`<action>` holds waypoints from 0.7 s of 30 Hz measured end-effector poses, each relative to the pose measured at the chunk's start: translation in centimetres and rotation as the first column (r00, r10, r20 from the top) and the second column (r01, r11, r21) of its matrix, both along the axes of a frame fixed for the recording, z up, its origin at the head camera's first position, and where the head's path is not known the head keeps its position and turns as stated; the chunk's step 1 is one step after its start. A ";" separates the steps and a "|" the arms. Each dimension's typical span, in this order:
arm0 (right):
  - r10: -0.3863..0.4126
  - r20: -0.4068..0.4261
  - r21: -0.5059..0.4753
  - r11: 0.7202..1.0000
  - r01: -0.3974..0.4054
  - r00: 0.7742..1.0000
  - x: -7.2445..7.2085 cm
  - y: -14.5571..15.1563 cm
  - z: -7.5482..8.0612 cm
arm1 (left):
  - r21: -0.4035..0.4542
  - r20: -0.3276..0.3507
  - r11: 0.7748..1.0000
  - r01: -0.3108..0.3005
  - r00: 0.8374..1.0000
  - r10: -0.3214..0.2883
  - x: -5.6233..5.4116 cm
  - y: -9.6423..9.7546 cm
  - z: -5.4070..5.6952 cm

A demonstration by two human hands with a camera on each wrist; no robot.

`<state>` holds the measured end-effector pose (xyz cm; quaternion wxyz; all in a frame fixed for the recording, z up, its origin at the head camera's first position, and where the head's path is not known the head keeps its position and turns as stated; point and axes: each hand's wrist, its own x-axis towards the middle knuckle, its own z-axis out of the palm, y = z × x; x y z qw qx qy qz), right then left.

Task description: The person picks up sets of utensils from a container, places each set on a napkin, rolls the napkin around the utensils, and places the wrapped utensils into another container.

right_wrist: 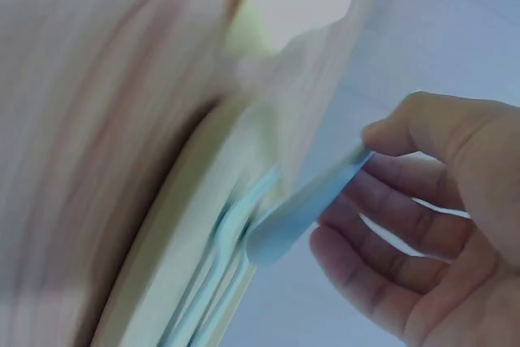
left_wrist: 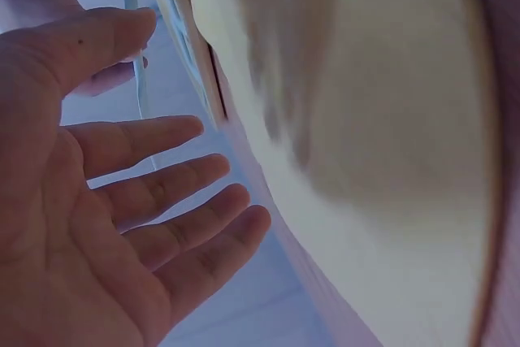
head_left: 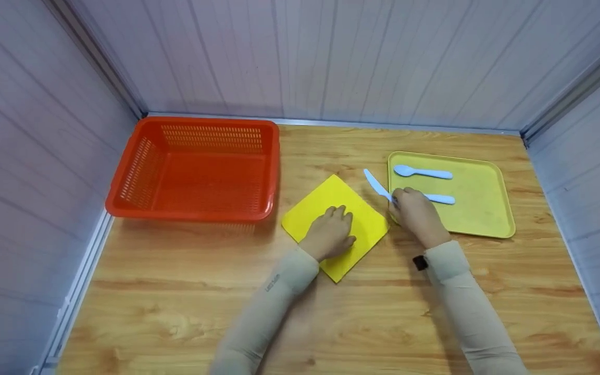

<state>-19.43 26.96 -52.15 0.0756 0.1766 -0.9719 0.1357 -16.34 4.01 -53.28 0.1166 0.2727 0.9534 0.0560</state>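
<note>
My right hand [head_left: 415,211] pinches a light-blue plastic knife [head_left: 375,181] between thumb and fingers, over the left edge of the yellow tray [head_left: 479,208]. In the right wrist view the knife's handle [right_wrist: 284,233] slants down from the fingertips. On the tray lie a light-blue spoon [head_left: 425,172] and a second light-blue utensil [head_left: 441,199], whose head is hidden behind my right hand. My left hand [head_left: 329,233] is over a flat yellow square [head_left: 334,192] turned cornerwise. In the left wrist view its fingers [left_wrist: 162,193] are spread and hold nothing.
A red plastic basket [head_left: 193,214] with slotted sides stands at the back left, left of the yellow square. Pale panelled walls [head_left: 305,62] enclose the wooden table [head_left: 175,312] at the back and both sides.
</note>
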 end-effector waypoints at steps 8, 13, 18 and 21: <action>-0.041 0.169 -0.094 0.994 0.057 0.985 -1.2 -4.7 0.2 | 0.044 0.030 0.990 -0.133 0.991 0.132 0.2 -3.9 -0.5; -0.091 0.294 -0.127 0.983 0.134 0.951 -1.5 -7.2 -0.1 | 0.044 0.096 0.976 -0.215 0.973 0.210 0.4 -5.7 -0.7; -0.112 0.367 -0.151 0.972 0.178 0.923 -1.9 -9.6 -0.7 | 0.032 0.144 0.968 -0.250 0.959 0.243 0.5 -6.6 -1.0; -0.105 0.367 -0.187 0.965 0.184 0.924 -2.1 -10.8 -1.2 | 0.050 0.170 0.964 -0.261 0.954 0.249 0.4 -6.8 -1.1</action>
